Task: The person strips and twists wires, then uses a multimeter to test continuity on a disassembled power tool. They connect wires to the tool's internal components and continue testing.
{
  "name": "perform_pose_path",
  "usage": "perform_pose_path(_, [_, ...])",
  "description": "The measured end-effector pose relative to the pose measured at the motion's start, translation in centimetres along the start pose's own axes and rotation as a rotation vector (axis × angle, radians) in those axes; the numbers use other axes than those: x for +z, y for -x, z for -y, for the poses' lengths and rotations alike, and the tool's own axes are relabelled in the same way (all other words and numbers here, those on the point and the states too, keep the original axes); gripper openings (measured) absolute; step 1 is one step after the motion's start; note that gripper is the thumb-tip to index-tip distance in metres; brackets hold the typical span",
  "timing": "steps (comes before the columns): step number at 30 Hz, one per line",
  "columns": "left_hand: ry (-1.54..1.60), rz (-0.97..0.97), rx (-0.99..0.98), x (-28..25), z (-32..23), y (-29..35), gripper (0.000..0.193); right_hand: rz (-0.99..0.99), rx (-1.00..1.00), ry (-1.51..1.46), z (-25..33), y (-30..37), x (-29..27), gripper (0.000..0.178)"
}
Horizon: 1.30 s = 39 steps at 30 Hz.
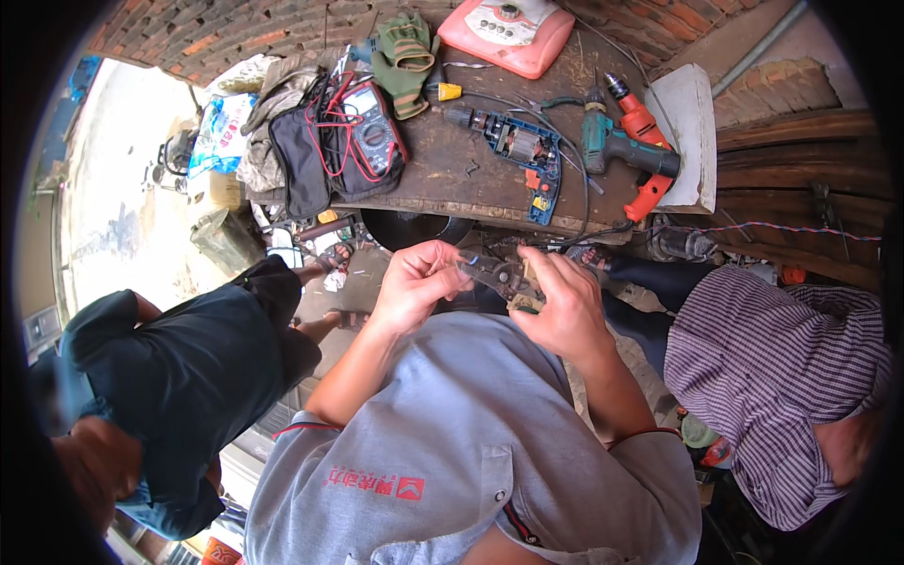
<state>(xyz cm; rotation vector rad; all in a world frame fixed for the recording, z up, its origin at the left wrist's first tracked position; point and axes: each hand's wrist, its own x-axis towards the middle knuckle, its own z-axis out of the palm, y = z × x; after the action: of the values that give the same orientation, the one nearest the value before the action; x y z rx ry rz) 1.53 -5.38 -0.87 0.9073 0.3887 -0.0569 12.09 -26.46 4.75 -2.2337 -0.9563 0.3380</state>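
In front of my chest, above the table's near edge, both hands are raised close together. My left hand [422,282] is closed, thumb and fingertips pinched on something small and blurred, with a blue spot by the fingertips. My right hand [569,299] curls around a dark metal piece [505,276] that points toward the left hand's fingertips; its exact kind is hard to make out. Beyond the hands, an opened blue power drill [519,145] lies on the wooden table [443,184], its motor windings bare and its cable running to the back.
A teal cordless drill [612,146] and an orange drill [640,122] lie at the right, beside a white box [686,141]. Left are a red multimeter [374,132] and green work gloves [405,64]. A pink appliance [508,33] sits behind. People stand on both sides.
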Motion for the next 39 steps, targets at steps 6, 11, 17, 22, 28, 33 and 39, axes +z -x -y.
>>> perform_pose_path(6, [-0.075,0.038,0.106,0.8,0.0,0.9,0.024,0.081,0.108,-0.299,-0.5,0.6,0.4,0.057])
perform_pose_path(11, [-0.267,-0.107,0.238,3.3,-0.2,1.0,0.040,0.116,0.146,-0.463,-0.6,0.9,0.9,0.052])
perform_pose_path(17, [-0.219,-0.220,0.210,2.3,0.8,0.6,0.039,-0.294,0.306,-0.618,0.7,0.9,0.3,0.048])
perform_pose_path(22, [0.150,-0.096,0.225,2.8,0.1,0.2,0.022,-0.053,0.402,-0.782,-0.7,2.2,0.3,0.049])
perform_pose_path(28, [0.259,0.048,0.254,1.6,0.2,-0.1,0.010,0.125,0.662,-0.632,-6.4,8.0,3.5,0.069])
perform_pose_path(33, [0.270,0.018,0.218,1.7,0.0,-0.1,0.009,0.382,0.683,0.084,-10.4,12.1,4.0,0.088])
perform_pose_path(39, [0.247,0.005,0.184,2.1,-0.2,-0.3,0.008,0.155,0.679,-0.065,-8.7,9.5,2.9,0.065])
